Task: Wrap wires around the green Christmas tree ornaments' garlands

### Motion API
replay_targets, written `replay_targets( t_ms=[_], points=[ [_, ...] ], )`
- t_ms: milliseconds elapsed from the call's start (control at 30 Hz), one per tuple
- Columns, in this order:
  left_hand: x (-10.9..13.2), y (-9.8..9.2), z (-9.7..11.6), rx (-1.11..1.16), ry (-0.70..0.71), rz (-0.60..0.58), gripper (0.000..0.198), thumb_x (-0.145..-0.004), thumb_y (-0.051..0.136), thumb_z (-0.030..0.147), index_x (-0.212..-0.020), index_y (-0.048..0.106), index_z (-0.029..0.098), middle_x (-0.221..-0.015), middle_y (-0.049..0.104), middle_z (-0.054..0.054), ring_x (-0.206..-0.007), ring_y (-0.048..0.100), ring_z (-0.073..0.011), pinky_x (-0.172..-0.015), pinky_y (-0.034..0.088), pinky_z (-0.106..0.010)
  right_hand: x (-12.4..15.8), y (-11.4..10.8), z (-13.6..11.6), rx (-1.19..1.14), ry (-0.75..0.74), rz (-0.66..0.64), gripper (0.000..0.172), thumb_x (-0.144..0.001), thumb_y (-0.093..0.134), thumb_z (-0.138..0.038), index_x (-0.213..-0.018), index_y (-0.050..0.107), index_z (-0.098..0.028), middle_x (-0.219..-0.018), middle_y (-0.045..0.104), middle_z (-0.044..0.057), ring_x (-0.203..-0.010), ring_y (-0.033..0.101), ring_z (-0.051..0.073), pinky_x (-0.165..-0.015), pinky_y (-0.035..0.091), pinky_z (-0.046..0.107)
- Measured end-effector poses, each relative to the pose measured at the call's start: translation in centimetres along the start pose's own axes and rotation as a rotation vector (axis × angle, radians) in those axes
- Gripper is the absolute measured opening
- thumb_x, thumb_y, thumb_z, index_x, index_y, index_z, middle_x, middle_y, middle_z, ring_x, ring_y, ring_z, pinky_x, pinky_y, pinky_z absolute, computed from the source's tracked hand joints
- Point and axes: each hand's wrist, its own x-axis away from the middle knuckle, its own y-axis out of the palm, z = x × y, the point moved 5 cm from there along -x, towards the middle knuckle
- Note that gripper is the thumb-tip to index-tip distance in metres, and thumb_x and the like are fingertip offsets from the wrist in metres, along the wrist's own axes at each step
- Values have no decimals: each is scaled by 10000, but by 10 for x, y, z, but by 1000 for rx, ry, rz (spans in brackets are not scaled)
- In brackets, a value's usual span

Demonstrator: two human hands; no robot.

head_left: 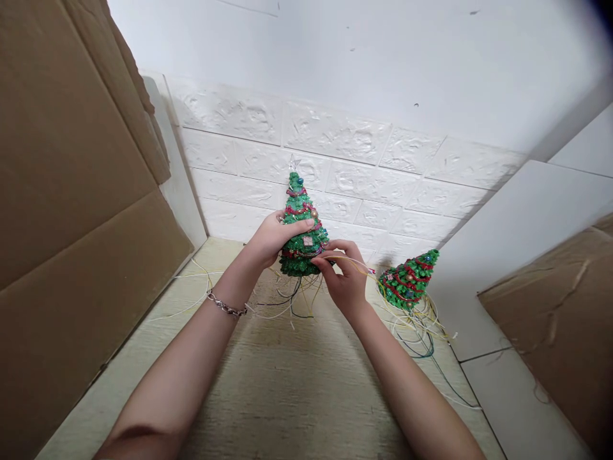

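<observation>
Left forearm [186, 351] is bare and slants up and to the right; left wrist [249, 271] is near straight. Left hand [274, 239] is curled in a grip — its thumb [299, 227] extends to the right, its other fingers are largely hidden. Right forearm [402, 364], also bare, slants up and to the left. Right hand [347, 278] turns inward — thumb and index finger are bent in a pinch. The hands are near each other, left slightly higher.

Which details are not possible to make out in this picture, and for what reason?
Head view:
Left hand: partly hidden behind the held tree.
Small pink bit near the right hand: too small to identify.
Left cardboard: cut off by the picture's left edge.
</observation>
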Motion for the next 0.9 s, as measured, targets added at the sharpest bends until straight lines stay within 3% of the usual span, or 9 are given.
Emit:
replay_targets(
  t_ms=[233,400,500,667,767,900],
  points=[
    [0,-4,1,5,-8,51,394,-520,837,277,-828,658,109,-775,688,-52,-681,634,-153,-669,515,-284,-1,1,-4,-5,-21,-62,97,-852,600,-288,-788,642,-227,-855,618,31,-826,597,166,-727,494,338],
    [0,-5,1,7,9,37,355,-539,826,287,-803,668,110,-758,688,-51,-662,624,-137,-664,506,-267,4,2,-8,-19,-36,-164,251,-937,382,-310,-914,621,-236,-982,626,48,-944,586,188,-807,452,378],
    [-1,-4,-1,-2,5,25,374,-544,824,303,-828,677,110,-778,693,-58,-684,627,-141,-677,502,-271,4,0,-6,0,13,-141,291,-947,319,-277,-1056,589,-270,-1078,603,57,-1000,563,199,-857,435,407],
    [0,3,-4,-22,-11,-7,355,-556,812,298,-830,678,114,-810,697,-62,-701,628,-146,-688,496,-274,4,7,0,125,82,-198,425,-927,352,-257,-1324,415,-397,-1459,359,48,-1303,369,295,-1002,336,561],
    [0,3,-4,-23,-7,12,335,-558,809,293,-810,676,115,-798,694,-55,-686,621,-138,-672,492,-261,6,14,3,189,129,-292,468,-918,378,-271,-1363,360,-413,-1521,270,48,-1349,302,355,-999,295,642],
    [-1,-2,-1,34,-1,47,384,-537,828,280,-849,677,114,-807,698,-55,-713,635,-145,-688,508,-262,7,15,0,180,90,-305,643,-918,392,-381,-1471,69,-332,-1543,191,143,-1390,227,365,-1008,267,665]
  ],
)
